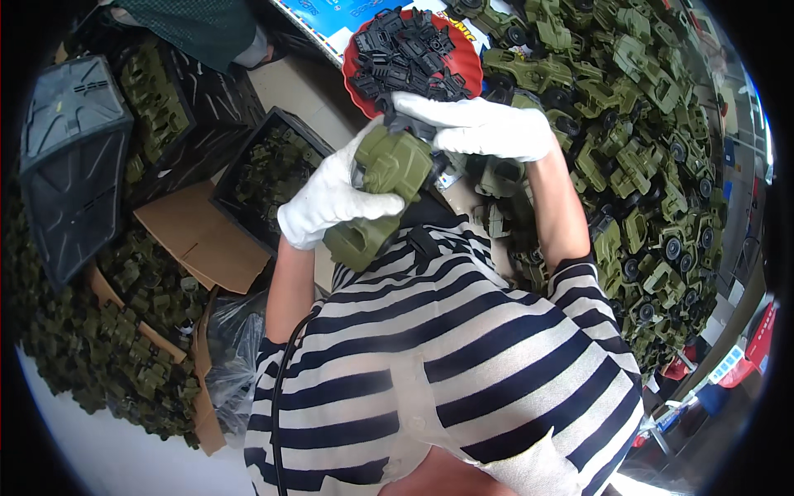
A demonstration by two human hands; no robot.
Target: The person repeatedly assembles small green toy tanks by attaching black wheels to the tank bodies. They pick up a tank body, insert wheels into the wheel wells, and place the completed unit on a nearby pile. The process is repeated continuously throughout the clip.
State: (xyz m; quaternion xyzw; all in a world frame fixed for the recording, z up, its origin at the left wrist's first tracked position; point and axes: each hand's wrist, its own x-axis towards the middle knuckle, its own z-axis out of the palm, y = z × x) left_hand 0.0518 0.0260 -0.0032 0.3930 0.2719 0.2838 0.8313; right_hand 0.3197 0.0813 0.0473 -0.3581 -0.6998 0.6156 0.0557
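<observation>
In a white glove, my left hand [331, 198] is wrapped around an olive-green plastic toy vehicle body [393, 161], held tilted in front of my waist. My gloved right hand [492, 128] pinches a black plastic part [411, 126] at the far end of that body. Whether the part is fixed to it or only touching, I cannot tell. Just beyond both hands stands a red scalloped bowl [354, 87], heaped with loose black plastic parts [405, 54].
On the right is a large pile of green toy vehicles [645, 174] with black wheels. Dark crates [273, 157] of green parts, a cardboard flap [203, 231] and clear plastic wrapping [236, 347] lie on the left. Another person's green garment [194, 29] shows at the far left.
</observation>
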